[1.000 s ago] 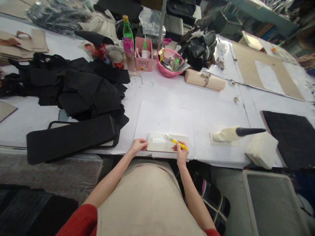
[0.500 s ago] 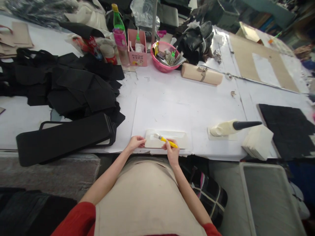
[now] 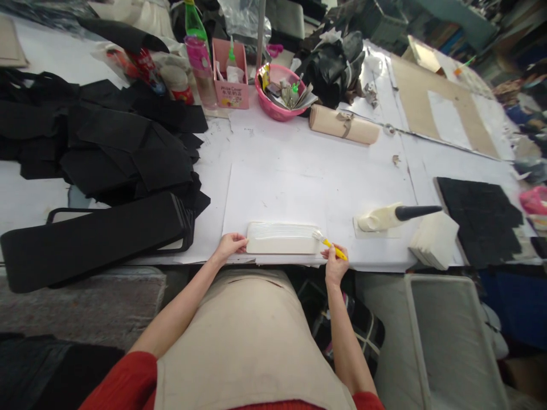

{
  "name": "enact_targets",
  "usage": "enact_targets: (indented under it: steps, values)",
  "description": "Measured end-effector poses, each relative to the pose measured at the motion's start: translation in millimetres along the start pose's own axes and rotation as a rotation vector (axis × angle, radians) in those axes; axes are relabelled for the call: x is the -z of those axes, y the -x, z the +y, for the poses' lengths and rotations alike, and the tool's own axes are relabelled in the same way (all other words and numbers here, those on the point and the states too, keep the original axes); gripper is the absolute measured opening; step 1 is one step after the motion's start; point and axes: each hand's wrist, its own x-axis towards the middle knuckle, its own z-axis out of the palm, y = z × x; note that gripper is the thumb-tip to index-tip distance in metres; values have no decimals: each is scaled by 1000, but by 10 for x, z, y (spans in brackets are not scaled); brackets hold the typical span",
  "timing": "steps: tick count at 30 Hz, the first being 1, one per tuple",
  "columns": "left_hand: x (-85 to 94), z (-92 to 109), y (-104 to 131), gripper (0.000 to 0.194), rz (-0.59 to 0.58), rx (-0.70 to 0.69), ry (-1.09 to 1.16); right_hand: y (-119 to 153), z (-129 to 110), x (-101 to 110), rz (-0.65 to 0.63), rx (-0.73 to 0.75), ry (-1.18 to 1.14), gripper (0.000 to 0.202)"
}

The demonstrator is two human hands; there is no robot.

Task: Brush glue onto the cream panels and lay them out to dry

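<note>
A long white rectangular panel with rounded corners (image 3: 277,245) lies flat at the table's front edge, its upper half covered with wet, glossy streaks. My left hand (image 3: 231,246) is closed at the panel's left end, thumb and fingers pinching the edge. In my right hand (image 3: 337,265) is a paintbrush with a yellow handle (image 3: 333,248), its pale bristles touching the panel near the right end. Further right a cream glue container with a black pointed handle (image 3: 384,219) lies on a small pale sheet.
Black cut pieces (image 3: 106,136) and long black panels (image 3: 94,239) are piled at left. A stack of white pieces (image 3: 433,242) and black pieces (image 3: 478,219) lie at right. Behind stand a pink basket (image 3: 280,108), a pink box (image 3: 233,94) and a beige roll (image 3: 344,125).
My right hand has drawn the brush rightward along the panel, from near its middle to its right end. The wet streaks look broader. My left hand stays at the left end.
</note>
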Motion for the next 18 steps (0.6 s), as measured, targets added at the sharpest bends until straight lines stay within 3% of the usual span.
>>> enact_targets:
  steps: [3,8,10,15,18]
  values:
    - [9,8,2,42,-9,3,-3,162,-115,-62,-53,55,-4,43]
    - [30,42,14,44,-33,18,-10,772,-267,-528,-493,31,-80,34]
    - [37,51,15,43,-50,26,-12,924,-293,-654,-607,40,-70,30]
    - [48,40,4,40,-48,31,-14,900,-374,-807,-609,116,-65,28]
    - [52,37,5,39,-54,22,-3,808,-427,-894,-665,344,50,26]
